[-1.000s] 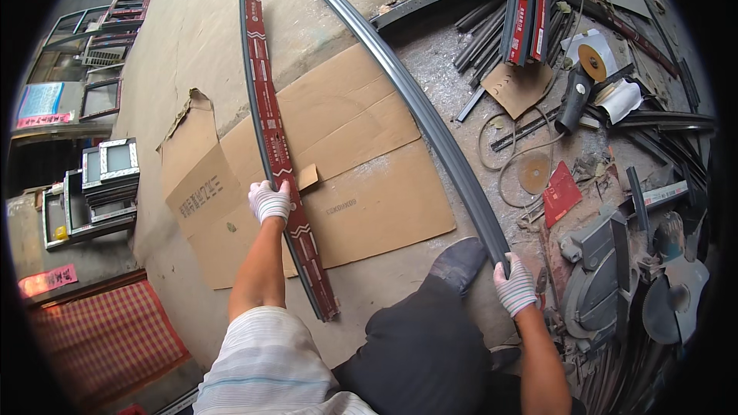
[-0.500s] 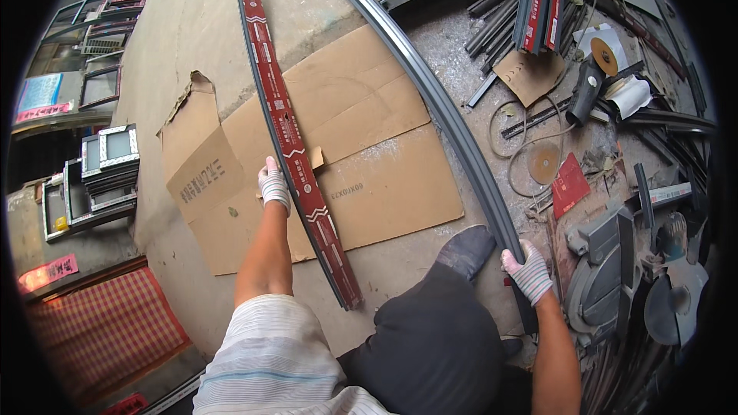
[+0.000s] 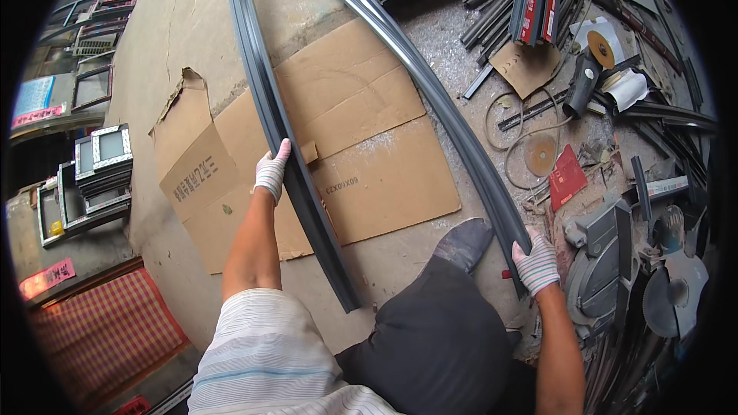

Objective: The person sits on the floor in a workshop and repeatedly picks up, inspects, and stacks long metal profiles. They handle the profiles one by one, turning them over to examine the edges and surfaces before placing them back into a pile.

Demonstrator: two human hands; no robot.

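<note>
My left hand (image 3: pixel 271 173), in a striped work glove, grips a long dark grey profile bar (image 3: pixel 264 84) near its middle, thumb on top. Its grooved grey face is turned up, and it lies across or just above a flattened cardboard sheet (image 3: pixel 400 192); I cannot tell if they touch. On the right, my gloved right hand (image 3: pixel 536 263) is closed around the near end of another long dark grey profile bar (image 3: pixel 450 111), which slants away to the upper left. A bit of red shows beside that end.
A black angle grinder (image 3: pixel 583 86), a loose cable, a loose cutting disc (image 3: pixel 542 155) and a red piece of card (image 3: pixel 566 177) lie at right. Nearer stands a cut-off saw (image 3: pixel 603 269). More red-filmed profiles (image 3: pixel 534 0) rest at the back. Small frames (image 3: pixel 104 165) are stacked at left.
The left bar has been rolled over: its red film side faced up before, and grey grooves now do. The right bar has tilted in my right hand, which has shifted slightly to the right.
</note>
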